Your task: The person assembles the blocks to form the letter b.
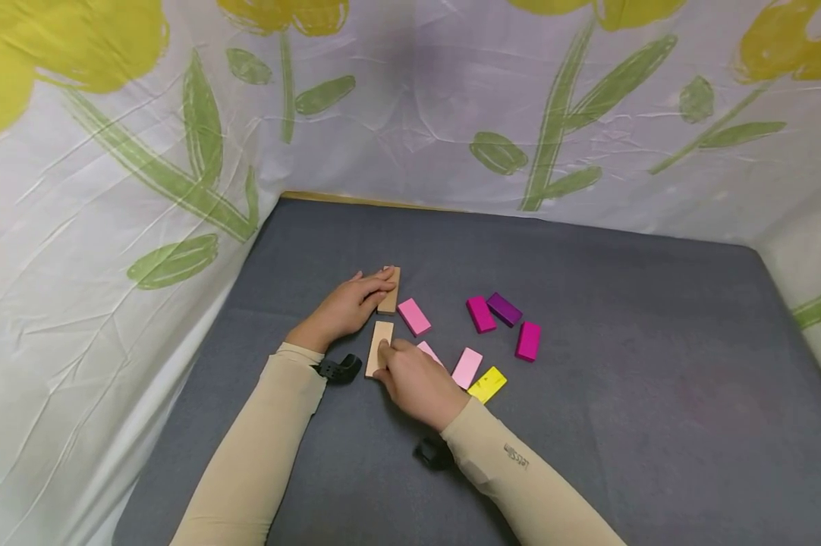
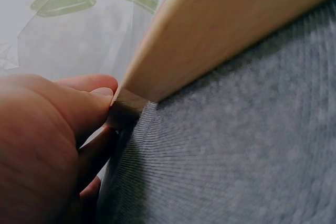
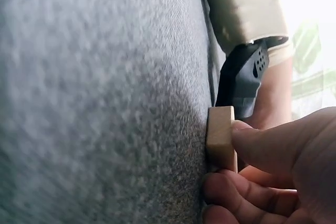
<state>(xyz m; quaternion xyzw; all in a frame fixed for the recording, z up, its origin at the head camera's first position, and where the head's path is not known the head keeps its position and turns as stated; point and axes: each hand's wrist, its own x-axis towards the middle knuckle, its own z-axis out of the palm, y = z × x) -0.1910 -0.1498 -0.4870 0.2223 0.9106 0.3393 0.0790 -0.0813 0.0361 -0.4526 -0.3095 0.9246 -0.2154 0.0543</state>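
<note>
In the head view my left hand (image 1: 345, 305) lies at the farther wooden block (image 1: 393, 294), fingers across its top and thumb along its near left side. The left wrist view shows the thumb against that block's end. Nearer to me, my right hand (image 1: 420, 385) pinches a paler wooden block (image 1: 377, 350) between thumb and fingers, flat on the cloth. The right wrist view has the thumb on one face of this block (image 3: 220, 129), with fingers curled below. The two wooden blocks stand roughly in line, with a small gap between them.
Right of the hands lie a pink block (image 1: 414, 317), a paler pink block (image 1: 467, 368) and another pink one partly hidden by my right hand. A yellow block (image 1: 490, 384) touches my right wrist area. Farther right are magenta blocks (image 1: 528, 341) and a purple block (image 1: 504, 309).
</note>
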